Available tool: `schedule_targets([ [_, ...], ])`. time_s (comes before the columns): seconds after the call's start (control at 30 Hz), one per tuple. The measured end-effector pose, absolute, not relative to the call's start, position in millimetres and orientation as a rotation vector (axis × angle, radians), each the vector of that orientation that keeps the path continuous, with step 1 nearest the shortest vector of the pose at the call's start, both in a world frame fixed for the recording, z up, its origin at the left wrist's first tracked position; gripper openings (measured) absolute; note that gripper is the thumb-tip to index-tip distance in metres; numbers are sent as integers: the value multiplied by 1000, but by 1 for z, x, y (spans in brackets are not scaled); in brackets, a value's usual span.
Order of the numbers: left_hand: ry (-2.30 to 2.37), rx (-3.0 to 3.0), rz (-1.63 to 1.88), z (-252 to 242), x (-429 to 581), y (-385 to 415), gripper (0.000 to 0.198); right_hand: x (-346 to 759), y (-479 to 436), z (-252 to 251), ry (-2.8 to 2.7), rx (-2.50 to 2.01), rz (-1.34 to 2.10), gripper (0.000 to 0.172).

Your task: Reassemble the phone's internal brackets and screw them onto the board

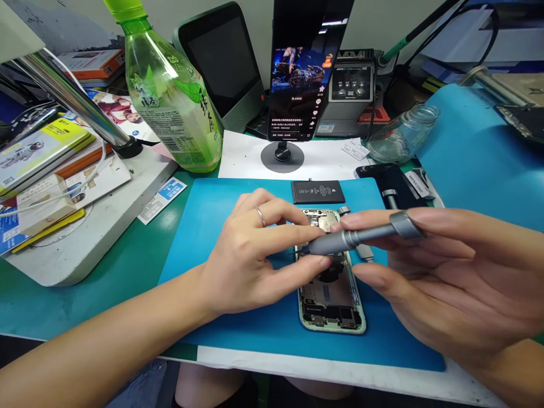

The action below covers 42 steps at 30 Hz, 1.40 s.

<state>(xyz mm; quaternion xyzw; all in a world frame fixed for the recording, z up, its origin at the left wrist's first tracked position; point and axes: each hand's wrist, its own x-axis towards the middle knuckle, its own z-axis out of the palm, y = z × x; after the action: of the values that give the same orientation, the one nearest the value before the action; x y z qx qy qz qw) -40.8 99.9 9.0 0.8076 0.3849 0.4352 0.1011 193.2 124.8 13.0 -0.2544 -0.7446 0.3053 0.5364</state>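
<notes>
An opened phone [331, 300] with a pale green frame lies face down on a blue work mat [204, 226], its insides exposed. My right hand [450, 277] grips a grey precision screwdriver [361, 237], held almost level with its tip pointing left over the phone's upper half. My left hand [259, 255], with a ring on one finger, is pinched at the screwdriver's tip end, thumb and fingers closed around it above the phone. A black battery [318, 191] rests on the mat just behind the phone.
A green drink bottle [170, 90] stands at back left beside a lamp arm [72, 96] and stacked boxes [38, 153]. Behind the mat, a lit phone [304, 73] on a stand plays a video; a dark tablet [225, 62], a soldering station [352, 85] and a glass jar [402, 133] stand nearby.
</notes>
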Motion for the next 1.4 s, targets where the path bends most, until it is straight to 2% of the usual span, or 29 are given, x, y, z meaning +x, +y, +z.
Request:
schedule_targets([
  [0.27, 1115, 2261, 1295, 5, -43, 102, 8, 186, 125, 21, -1975, -600, 719, 74],
  [0.47, 1059, 2206, 1292, 5, -45, 102, 7, 169, 129, 13, -1956, -640, 602, 68],
  [0.6, 1077, 2139, 1228, 4, -43, 101, 9, 163, 128, 10, -1894, -634, 709, 62],
  [0.77, 1149, 2116, 1159, 11, -51, 98, 25, 166, 128, 15, -1860, -633, 747, 61],
  [0.87, 1212, 2372, 1128, 18, -57, 87, 24, 172, 125, 17, -1828, -684, 668, 62],
  [0.93, 1063, 2607, 1074, 19, -56, 77, 25, 178, 122, 17, -1772, -755, 638, 56],
  [1.03, 808, 2805, 906, 14, -50, 62, 36, 188, 117, 13, -1693, -829, 688, 50],
  [1.2, 803, 2821, 642, 1, -44, 56, 54, 202, 116, 5, -1700, -836, 726, 47],
  [1.4, 865, 2789, 534, 1, -44, 58, 55, 205, 121, 11, -1792, -854, 657, 44],
])
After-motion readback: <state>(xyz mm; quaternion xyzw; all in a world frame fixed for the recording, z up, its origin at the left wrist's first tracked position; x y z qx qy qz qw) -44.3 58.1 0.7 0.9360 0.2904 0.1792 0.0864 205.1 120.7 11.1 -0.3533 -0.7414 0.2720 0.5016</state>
